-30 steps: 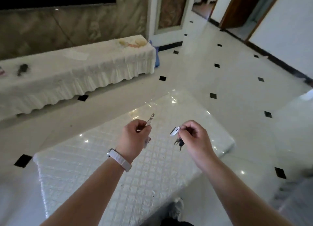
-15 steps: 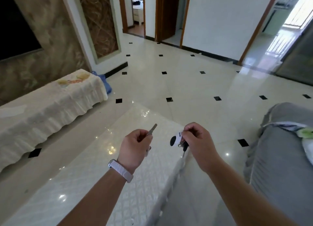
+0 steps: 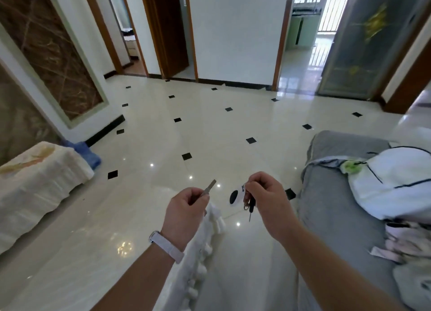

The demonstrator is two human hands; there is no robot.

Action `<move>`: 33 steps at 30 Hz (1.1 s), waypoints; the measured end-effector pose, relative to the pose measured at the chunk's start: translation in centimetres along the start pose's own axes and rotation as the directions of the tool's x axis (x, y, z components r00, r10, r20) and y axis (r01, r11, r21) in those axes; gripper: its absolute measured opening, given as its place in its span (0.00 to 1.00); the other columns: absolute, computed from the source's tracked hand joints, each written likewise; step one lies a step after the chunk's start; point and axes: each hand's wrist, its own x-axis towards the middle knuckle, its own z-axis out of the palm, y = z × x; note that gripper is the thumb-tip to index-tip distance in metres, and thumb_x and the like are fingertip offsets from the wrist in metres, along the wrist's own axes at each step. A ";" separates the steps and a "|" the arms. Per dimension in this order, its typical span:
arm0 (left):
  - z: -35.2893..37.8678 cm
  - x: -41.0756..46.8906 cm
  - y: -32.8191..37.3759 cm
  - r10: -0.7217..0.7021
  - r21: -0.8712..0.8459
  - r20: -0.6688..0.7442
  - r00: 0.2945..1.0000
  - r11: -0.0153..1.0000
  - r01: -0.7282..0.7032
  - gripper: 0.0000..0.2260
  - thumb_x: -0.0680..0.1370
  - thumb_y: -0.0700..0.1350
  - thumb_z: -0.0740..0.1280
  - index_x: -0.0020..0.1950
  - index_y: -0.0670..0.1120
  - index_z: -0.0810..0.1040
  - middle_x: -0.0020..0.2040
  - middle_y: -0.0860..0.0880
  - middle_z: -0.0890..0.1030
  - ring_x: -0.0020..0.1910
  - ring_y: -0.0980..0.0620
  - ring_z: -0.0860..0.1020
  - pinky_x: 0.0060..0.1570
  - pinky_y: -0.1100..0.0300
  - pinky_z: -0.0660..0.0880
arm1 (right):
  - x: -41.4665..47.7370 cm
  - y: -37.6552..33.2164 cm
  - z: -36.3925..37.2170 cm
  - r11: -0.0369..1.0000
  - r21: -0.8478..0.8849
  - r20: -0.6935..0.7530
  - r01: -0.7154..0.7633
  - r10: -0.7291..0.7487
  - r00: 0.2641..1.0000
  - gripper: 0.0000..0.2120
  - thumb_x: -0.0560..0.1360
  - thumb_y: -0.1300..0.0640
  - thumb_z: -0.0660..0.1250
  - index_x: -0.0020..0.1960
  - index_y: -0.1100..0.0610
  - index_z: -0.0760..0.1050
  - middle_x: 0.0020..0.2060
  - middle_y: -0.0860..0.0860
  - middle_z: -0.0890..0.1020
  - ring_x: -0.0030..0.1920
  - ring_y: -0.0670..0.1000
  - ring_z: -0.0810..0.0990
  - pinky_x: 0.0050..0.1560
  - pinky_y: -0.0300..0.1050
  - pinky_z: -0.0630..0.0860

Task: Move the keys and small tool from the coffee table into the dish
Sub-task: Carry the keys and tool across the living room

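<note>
Your left hand (image 3: 186, 207) is curled into a loose fist with its fingers (image 3: 194, 197) pinching the small tool (image 3: 210, 188), whose flat metal end sticks up and forward past your thumb. Your right hand (image 3: 265, 194) has its fingers (image 3: 253, 182) pressed together on the ring of the keys (image 3: 248, 202), so the white-and-black fob and the dark key dangle freely below. Both things are off the desk (image 3: 207, 236), of which only the pale corner shows under your left wrist, and you are carrying them at chest height over the shiny tiled floor (image 3: 210, 135). The dish is nowhere in view, so the step in hand reads as the carry, and your first job is to find the dish before you commit to a direction. Keep both pinches firm while you turn your head; the keys hang from a narrow hold and could swing or slip if you move sharply, and a drop onto hard tile would probably send them skidding. Hold your hands apart as they are so the dangling bunch does not catch the tool. When you reach the dish, lower each hand close to its rim before releasing rather than dropping from height. The grey sofa (image 3: 338, 205) on your right is near your elbow, so leave it room.
</note>
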 end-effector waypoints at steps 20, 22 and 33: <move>19.2 17.6 4.3 0.077 -0.131 0.249 0.965 0.990 -0.045 0.06 0.74 0.41 0.70 0.37 0.46 0.81 0.27 0.51 0.80 0.29 0.53 0.79 0.29 0.61 0.75 | 16.8 -0.4 -15.0 0.999 -0.034 -0.370 -0.009 -0.005 0.929 0.08 0.73 0.69 0.61 0.37 0.61 0.73 0.25 0.53 0.76 0.26 0.52 0.73 0.25 0.43 0.68; 20.0 21.4 4.0 0.069 -0.145 0.252 0.965 0.989 -0.032 0.06 0.74 0.41 0.70 0.38 0.46 0.81 0.28 0.51 0.80 0.29 0.52 0.79 0.30 0.59 0.75 | 20.6 -0.3 -14.6 0.999 -0.050 -0.396 -0.019 -0.002 0.918 0.07 0.73 0.70 0.61 0.37 0.61 0.73 0.25 0.54 0.76 0.26 0.53 0.73 0.26 0.44 0.68; 20.4 42.5 7.7 0.167 -0.151 0.216 0.962 0.979 -0.136 0.05 0.74 0.40 0.69 0.39 0.47 0.80 0.29 0.51 0.80 0.30 0.51 0.79 0.29 0.62 0.74 | 39.9 -4.1 -10.9 0.995 -0.096 -0.380 0.040 -0.074 0.922 0.07 0.66 0.62 0.64 0.33 0.52 0.76 0.27 0.55 0.78 0.26 0.54 0.75 0.26 0.43 0.71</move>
